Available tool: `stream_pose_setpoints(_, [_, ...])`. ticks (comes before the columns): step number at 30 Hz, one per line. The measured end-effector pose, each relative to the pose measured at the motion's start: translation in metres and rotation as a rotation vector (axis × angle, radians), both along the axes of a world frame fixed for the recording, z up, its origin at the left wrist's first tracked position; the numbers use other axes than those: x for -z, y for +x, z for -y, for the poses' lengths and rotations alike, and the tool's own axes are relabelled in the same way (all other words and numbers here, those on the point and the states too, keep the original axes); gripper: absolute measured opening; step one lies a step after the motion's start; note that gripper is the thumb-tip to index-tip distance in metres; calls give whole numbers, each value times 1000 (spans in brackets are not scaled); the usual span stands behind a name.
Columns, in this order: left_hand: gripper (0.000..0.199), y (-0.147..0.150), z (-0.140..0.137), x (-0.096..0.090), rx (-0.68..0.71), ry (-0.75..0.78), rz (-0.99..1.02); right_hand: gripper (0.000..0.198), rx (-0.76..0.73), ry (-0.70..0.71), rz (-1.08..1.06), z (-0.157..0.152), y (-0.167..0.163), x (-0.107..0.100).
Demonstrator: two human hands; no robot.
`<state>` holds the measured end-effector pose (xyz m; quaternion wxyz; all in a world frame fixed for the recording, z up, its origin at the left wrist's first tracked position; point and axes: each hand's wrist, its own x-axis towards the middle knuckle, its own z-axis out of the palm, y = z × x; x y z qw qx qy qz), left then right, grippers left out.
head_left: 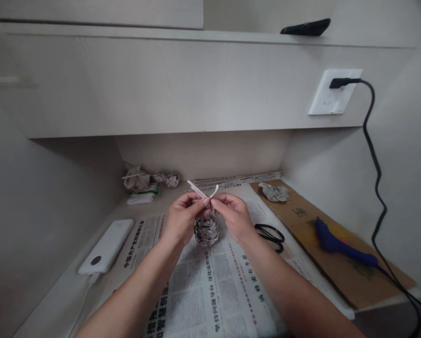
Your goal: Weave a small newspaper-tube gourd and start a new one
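Two white strip ends [196, 188], slanted up-left and up-right.

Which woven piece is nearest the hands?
The woven piece between left hand and right hand; the other piece lies far back, left of the paper rods.

Head cam, fwd & down, near.

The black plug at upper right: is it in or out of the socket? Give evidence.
In: the black plug sits against the white socket plate, its cord hanging down from it.
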<state>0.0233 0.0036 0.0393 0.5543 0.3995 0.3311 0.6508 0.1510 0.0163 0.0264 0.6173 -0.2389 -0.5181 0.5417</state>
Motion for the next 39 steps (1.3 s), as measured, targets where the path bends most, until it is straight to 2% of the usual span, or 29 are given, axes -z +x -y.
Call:
stream_pose_setpoints(7, [24, 4, -4, 8, 10, -13, -34, 11, 158, -29, 10, -4, -2, 7])
stream_pose_setpoints(13, [23, 7, 1, 17, 2, 10, 5, 14, 17, -123, -123, -4, -9, 14])
stream_pose_setpoints(19, [21, 15, 2, 25, -95, 63, 47, 17, 63, -86, -33, -3, -11, 19])
stream_pose_setpoints(22, [18, 18, 4, 29, -130, 95, 42, 17, 205, -26, 67, -2, -11, 18])
stream_pose_setpoints(25, [17, 20, 8, 31, -122, 109, 36, 14, 396, 100, 200, 0, -9, 15])
stream_pose_setpoints(27, [20, 20, 9, 31, -124, 107, 24, 10, 467, 178, 266, 2, -7, 13])
stream_pose_setpoints(39, [18, 14, 5, 25, -243, 97, -83, 14, 519, 447, 483, 15, -3, 4])
